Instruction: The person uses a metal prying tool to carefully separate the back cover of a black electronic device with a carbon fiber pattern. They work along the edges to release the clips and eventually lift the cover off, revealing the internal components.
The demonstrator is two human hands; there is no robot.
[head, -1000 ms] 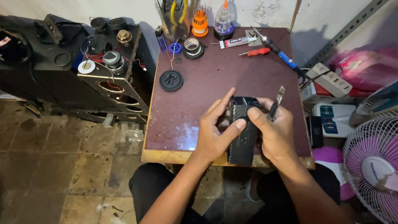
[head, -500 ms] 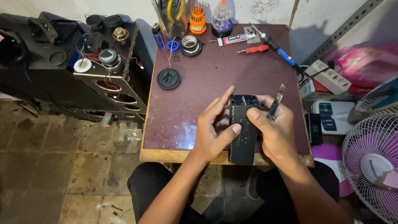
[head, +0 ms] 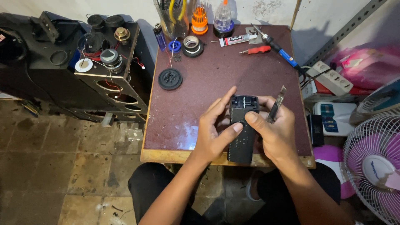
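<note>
A long black box-shaped device (head: pixel 243 137) is held upright over the near edge of a small dark red table (head: pixel 208 83). My left hand (head: pixel 214 129) grips its left side, thumb pressed on the front face. My right hand (head: pixel 275 133) grips the right side, thumb also on the front, and holds a thin metal tweezer (head: pixel 276 109) between the fingers, pointing up and away.
On the table's far part lie a black round grille (head: pixel 170 78), a solder roll (head: pixel 193 46), a glue tube (head: pixel 238 40), a red screwdriver (head: pixel 256 50) and a blue-handled soldering iron (head: pixel 279 50). A black speaker cabinet (head: pixel 75 71) stands left; a fan (head: pixel 375 162) and power strip (head: pixel 331 77) right.
Both hands keep the same grip on the black device; only the head camera has shifted slightly.
</note>
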